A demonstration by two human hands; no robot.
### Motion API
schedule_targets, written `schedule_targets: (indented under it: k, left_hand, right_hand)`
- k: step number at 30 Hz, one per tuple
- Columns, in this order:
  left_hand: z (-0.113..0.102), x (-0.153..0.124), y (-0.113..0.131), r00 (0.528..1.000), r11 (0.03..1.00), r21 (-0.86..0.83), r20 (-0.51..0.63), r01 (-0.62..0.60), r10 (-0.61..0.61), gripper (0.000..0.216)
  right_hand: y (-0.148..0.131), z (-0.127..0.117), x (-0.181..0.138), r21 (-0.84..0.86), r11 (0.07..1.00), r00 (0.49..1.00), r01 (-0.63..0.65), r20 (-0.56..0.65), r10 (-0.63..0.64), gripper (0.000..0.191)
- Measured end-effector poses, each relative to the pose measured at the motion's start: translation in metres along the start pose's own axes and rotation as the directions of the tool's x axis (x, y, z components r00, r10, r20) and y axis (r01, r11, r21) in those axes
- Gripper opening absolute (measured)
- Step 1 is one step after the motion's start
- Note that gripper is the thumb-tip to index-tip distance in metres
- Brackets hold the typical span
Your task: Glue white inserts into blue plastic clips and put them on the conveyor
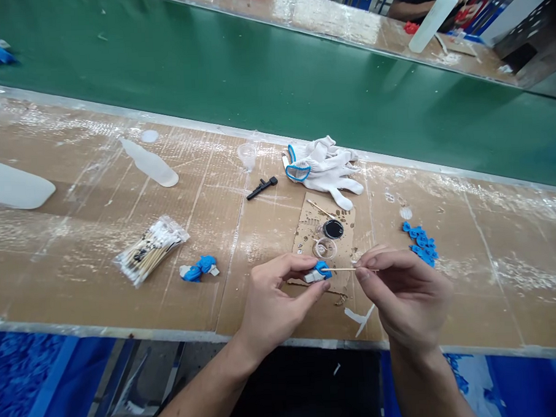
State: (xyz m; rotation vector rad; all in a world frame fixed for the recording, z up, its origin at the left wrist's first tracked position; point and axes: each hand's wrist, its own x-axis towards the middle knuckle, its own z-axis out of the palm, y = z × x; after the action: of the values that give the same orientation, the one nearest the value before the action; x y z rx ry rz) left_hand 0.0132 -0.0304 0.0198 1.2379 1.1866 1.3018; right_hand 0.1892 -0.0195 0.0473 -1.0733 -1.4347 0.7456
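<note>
Blocky piece (315,275), probably plastic: left hand (277,297) pinches it, right hand (405,292) a slender stick (344,269).

A small toy piece (318,273), blue above and whitish below, is held up; a thin wooden stick (343,269), nearly level, has its tip at the blue.
</note>
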Motion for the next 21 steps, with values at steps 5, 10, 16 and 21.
schedule_targets:
  k: [5, 10, 16, 21]
  left_hand:
    - [-0.002, 0.0, 0.001, 1.0, 1.0, 0.012, -0.001, 0.001, -0.001, 0.017]
    - [-0.006, -0.002, -0.002, 1.0, 1.0, 0.029, -0.026, 0.001, 0.0, 0.018]
    - [-0.013, -0.005, -0.002, 0.999, 0.999, 0.031, -0.034, -0.009, 0.01, 0.02]
    - [-0.019, -0.01, -0.005, 0.999, 0.997, 0.077, -0.038, -0.008, 0.011, 0.018]
  right_hand:
    - [-0.003, -0.005, 0.0, 0.003, 1.0, 0.999, 0.024, -0.027, -0.024, 0.023]
    - [0.009, -0.029, 0.011, -0.059, 0.989, 0.967, 0.136, -0.209, -0.145, 0.018]
    - [0.036, -0.03, 0.021, -0.403, 0.913, 0.987, 0.059, 0.158, 0.006, 0.006]
    - [0.035, -0.027, 0.02, -0.417, 0.9, 0.918, 0.122, 0.392, 0.057, 0.008]
